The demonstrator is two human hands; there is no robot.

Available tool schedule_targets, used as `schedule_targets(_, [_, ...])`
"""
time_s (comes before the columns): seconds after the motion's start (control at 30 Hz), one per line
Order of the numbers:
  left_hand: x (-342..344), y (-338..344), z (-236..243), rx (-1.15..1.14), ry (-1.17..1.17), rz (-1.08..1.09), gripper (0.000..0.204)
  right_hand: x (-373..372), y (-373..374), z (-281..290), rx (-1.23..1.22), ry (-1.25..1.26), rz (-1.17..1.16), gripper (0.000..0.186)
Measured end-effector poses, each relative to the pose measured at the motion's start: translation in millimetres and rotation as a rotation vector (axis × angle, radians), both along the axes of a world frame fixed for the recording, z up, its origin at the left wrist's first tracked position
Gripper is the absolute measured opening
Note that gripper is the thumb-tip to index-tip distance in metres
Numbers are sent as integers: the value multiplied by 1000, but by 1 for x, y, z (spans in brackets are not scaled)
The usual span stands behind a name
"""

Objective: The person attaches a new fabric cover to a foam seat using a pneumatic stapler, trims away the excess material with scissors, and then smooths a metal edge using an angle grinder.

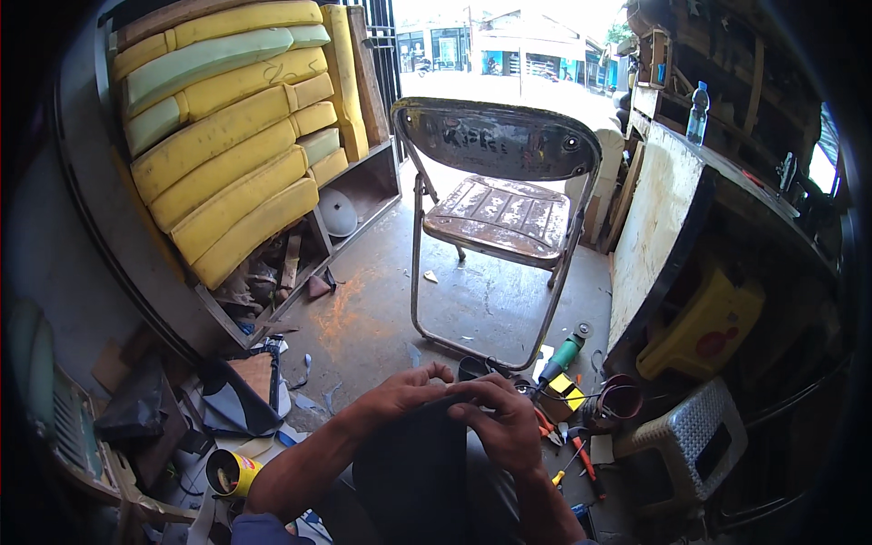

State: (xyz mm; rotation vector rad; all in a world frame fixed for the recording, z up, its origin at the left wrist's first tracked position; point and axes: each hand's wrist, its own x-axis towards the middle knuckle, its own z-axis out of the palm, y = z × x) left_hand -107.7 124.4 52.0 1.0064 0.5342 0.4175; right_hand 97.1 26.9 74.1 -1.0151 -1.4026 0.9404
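Note:
A piece of black material [400, 468] lies over my lap at the bottom centre. My left hand [413, 389] grips its top edge, fingers curled. My right hand [500, 413] pinches the same edge just to the right, thumb bent over the near face. Just beyond my hands are a small dark container [474, 368], a green power tool [561, 354] and a yellow box [561, 395]. To the right lie orange-handled pliers [545, 427] and a screwdriver [567, 468].
A worn folding metal chair [495, 222] faces away ahead. Stacked yellow foam pads [218, 154] lean left. A cabinet [649, 227] with a water bottle [698, 118] and a plastic stool [681, 436] are right. An open can [232, 472] and scraps [241, 391] lie left.

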Motion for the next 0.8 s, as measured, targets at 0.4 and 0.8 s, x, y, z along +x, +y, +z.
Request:
schedule_targets(0.4, [-4, -79, 74, 1145, 489, 294, 45, 0, 9, -15, 117, -156, -25, 19])
schedule_targets(0.8, [2, -73, 55, 1049, 655, 387, 33, -6, 9, -33, 122, -222, -83, 18])
